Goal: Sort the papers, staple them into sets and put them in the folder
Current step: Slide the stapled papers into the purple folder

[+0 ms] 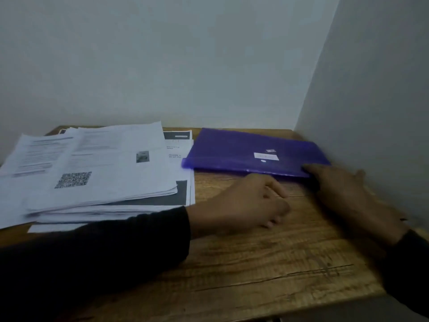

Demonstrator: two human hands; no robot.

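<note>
The flat purple plastic folder (253, 152) lies shut at the wooden worktop's (267, 263) back right. The right hand (348, 194), fingers straight, touches its near corner; the left hand (243, 203) hovers loosely curled, holding nothing. This looks like setup: next, probably shift the folder and start sorting the untidy stack of white printed papers (97, 173) on the left.

A loose paper stack (92, 173) is lying left on the wooden desk (255, 259); the right hand (348, 191) is touching the purple folder's (250, 152) near corner while the left hand (241, 205) is hovering, fingers loosely curled.

Papers (92, 170) cut off left; print perhaps too blurred.
</note>
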